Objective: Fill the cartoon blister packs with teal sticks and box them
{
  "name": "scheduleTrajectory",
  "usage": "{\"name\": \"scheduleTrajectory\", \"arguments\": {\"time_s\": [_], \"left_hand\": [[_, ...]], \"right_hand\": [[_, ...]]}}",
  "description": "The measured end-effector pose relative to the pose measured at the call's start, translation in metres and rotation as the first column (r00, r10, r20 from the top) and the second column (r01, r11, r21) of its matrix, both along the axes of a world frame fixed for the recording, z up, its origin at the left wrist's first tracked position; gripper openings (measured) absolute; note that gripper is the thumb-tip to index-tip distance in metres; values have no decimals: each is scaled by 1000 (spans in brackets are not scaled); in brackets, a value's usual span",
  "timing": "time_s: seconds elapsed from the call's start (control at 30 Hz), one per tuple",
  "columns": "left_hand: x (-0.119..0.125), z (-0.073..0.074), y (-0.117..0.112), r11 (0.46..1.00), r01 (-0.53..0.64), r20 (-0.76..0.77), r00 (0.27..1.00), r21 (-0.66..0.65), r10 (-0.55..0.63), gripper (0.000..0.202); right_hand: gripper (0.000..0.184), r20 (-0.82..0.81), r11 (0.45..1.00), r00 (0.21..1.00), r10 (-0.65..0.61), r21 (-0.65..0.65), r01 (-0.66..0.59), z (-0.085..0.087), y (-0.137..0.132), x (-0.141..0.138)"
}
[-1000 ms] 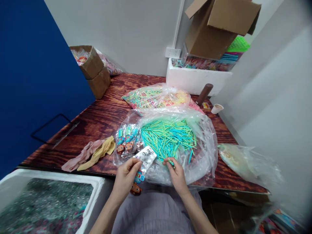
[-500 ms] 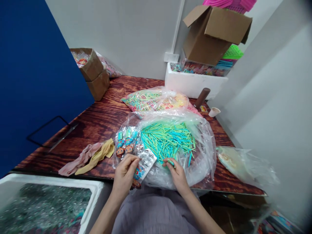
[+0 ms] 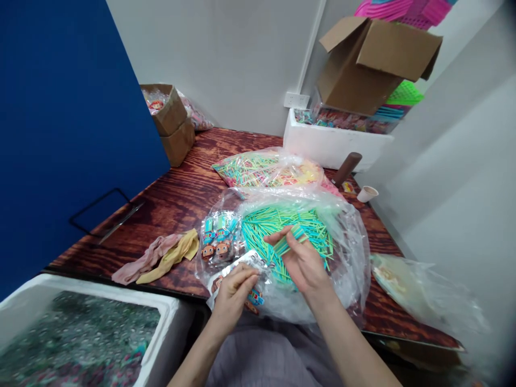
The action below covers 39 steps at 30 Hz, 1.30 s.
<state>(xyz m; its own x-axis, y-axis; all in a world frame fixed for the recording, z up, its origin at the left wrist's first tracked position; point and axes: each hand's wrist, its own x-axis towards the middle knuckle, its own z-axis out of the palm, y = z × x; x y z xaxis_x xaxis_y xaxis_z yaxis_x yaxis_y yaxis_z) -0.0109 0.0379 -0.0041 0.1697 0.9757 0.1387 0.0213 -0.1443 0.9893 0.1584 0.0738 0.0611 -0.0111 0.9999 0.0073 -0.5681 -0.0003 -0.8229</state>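
My left hand [image 3: 234, 293] is closed on a small clear packet [image 3: 249, 279] with a cartoon figure at its lower end, held at the table's near edge. My right hand [image 3: 302, 258] is raised over an open plastic bag [image 3: 350, 252] full of green and blue sticks [image 3: 310, 226] and pinches a few of those sticks [image 3: 291, 240] between thumb and fingers. A smaller clear bag of finished cartoon packets [image 3: 217, 239] lies just left of the stick pile.
Pink and yellow cloths [image 3: 161, 257] lie on the wooden table [image 3: 173, 193]. A white foam box [image 3: 97, 301] stands at my lower left. Farther back: a second bag of mixed sticks [image 3: 266, 167], another foam box [image 3: 334, 145], cardboard boxes [image 3: 373, 59], a paper cup [image 3: 367, 193].
My right hand has lifted from the bag's near edge up over the stick pile with a few sticks. My left hand with the packet dropped slightly; the camera shifted left.
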Motion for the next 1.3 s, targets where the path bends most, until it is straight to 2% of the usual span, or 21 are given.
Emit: {"name": "scheduleTrajectory", "arguments": {"time_s": [0.1,0.17,0.3,0.47,0.57,0.73,0.83,0.93,1.03,1.1,1.17,1.23,1.3], "left_hand": [[0,-1,0,1000,1,36,999,-16,-1,20],[-1,-1,-1,1000,-5,52,999,-26,6,20],[-1,1,-5,996,-52,60,997,-70,57,21],[2,2,-9,992,-101,47,993,-80,105,23],[3,2,-10,992,-90,40,995,-87,94,23],[3,6,-10,997,-71,-5,997,-11,71,22],[4,6,-11,998,-68,9,998,-17,68,23],[4,4,-12,992,-42,56,997,-119,49,28],[3,1,-11,982,-51,104,992,-181,70,32],[2,0,-10,982,-98,123,985,-165,119,29],[2,0,-10,976,-126,143,978,-177,152,26],[2,1,-10,968,-115,173,972,-224,156,26],[2,2,-11,959,-86,214,966,-269,146,27]], "right_hand": [[17,-184,993,981,68,-79,-83,3,5,-9],[19,-220,985,971,90,-123,-119,1,4,-12],[15,-152,968,982,115,-204,-145,-6,-6,-15],[17,5,973,999,50,-224,-47,-6,-18,-16],[17,-12,975,1000,-4,-223,1,-5,-23,-13],[22,-10,966,1000,-22,-260,19,-6,-28,-12],[22,113,974,993,32,-226,-6,-5,-32,-14],[25,296,976,944,148,-200,-90,-2,-35,-16],[37,387,971,896,220,-170,-165,2,-38,-14],[43,417,985,894,166,-110,-131,5,-40,-13],[36,497,999,867,47,-14,-46,6,-41,-12],[20,614,995,789,-36,94,-28,5,-42,-13],[26,694,986,718,-42,147,-84,2,-44,-14]]}}
